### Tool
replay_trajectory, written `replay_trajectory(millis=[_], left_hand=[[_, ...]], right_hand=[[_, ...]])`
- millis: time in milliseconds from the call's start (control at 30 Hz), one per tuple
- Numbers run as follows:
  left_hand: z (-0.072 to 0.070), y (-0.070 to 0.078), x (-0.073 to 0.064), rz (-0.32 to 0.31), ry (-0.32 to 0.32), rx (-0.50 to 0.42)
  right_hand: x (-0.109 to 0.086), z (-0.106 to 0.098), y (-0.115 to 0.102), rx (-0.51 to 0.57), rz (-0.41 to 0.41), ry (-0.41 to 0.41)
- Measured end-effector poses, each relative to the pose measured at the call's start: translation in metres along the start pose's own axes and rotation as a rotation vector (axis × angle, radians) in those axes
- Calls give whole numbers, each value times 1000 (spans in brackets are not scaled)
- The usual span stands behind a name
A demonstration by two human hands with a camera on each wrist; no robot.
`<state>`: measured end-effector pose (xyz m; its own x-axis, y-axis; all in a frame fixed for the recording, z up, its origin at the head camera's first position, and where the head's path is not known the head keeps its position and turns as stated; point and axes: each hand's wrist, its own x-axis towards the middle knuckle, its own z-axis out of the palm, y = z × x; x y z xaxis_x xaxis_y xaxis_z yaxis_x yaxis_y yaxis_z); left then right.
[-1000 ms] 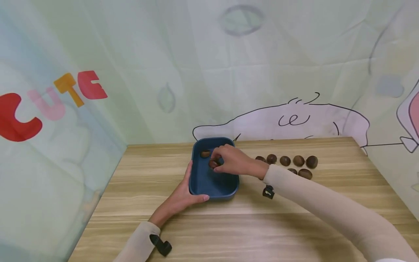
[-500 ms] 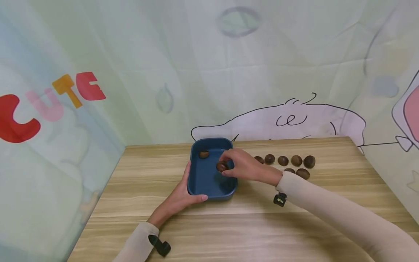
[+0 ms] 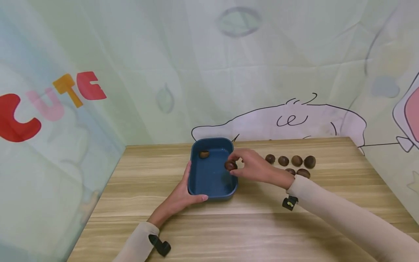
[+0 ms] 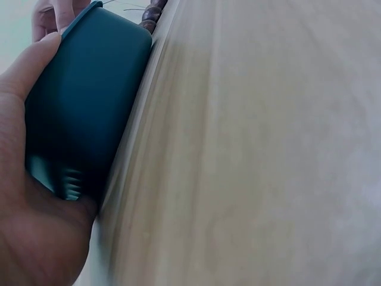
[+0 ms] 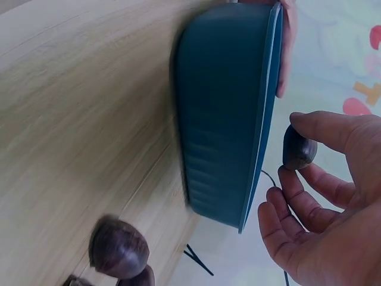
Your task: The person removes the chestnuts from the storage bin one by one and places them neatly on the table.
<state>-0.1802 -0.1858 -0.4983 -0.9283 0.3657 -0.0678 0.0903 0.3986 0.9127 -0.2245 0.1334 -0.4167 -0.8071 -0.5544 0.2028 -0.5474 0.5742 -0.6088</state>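
My right hand pinches a brown chestnut between thumb and fingertips, at the right rim of a blue rectangular container. In the right wrist view that chestnut is held outward of the rim, between thumb and fingers, the other fingers loosely bent. My left hand grips the container's near left corner, thumb along the front rim and fingers against the left side. The left wrist view has the thumb laid on the container's rim. Another chestnut lies inside, at the back left.
Several chestnuts lie on the wooden table to the right of the container, partly behind my right hand and forearm. A printed curtain hangs along the table's back edge and left side.
My right hand, still pinching its chestnut, has moved right from over the container's middle to its right rim. The left hand and the container stay where they were.
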Motion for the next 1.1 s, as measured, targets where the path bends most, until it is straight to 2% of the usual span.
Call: replay_trajectory(millis=[333,600,767,1100], left_hand=[[0,-1,1,1,4,2],[1,-1,1,-9,6,11],[0,0,1,-4,8,9],[0,2,0,-19,7,11]], right_hand=[[-12,-16,13,70,37,35],[-23,-29,24,87,90,88],[-28,-34,30,81,91,119],[-46,-43,42,81,176,151]])
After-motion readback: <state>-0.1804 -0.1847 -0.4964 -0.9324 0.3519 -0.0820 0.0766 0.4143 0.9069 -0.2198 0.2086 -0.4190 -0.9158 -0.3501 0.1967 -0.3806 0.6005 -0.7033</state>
